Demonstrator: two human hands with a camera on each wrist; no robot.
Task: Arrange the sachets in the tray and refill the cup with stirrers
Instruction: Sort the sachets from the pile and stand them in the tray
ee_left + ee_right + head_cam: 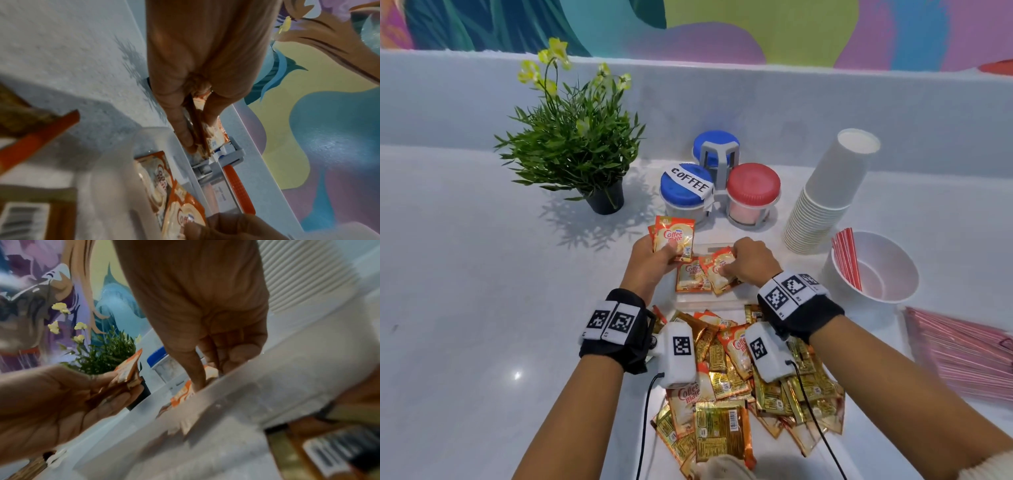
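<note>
My left hand (671,253) (197,146) grips a small upright stack of orange Coffee mate sachets (675,237) just left of the clear tray (707,298). My right hand (729,265) (205,378) reaches into the tray, fingers curled, pinching a tilted sachet (717,274) that overlaps another one lying flat (690,279). A loose pile of sachets (736,387) lies in front of the tray, under my wrists. A white cup (893,270) at the right holds a few red stirrers (846,257). A pack of pink stirrers (962,349) lies at the far right.
Behind the tray stand three jars in a grey rack: a blue-lidded one labelled coffee (686,187), a red-lidded one (753,190), another blue one (716,145). A leaning stack of paper cups (828,185) is at the right, a potted plant (571,144) at the left.
</note>
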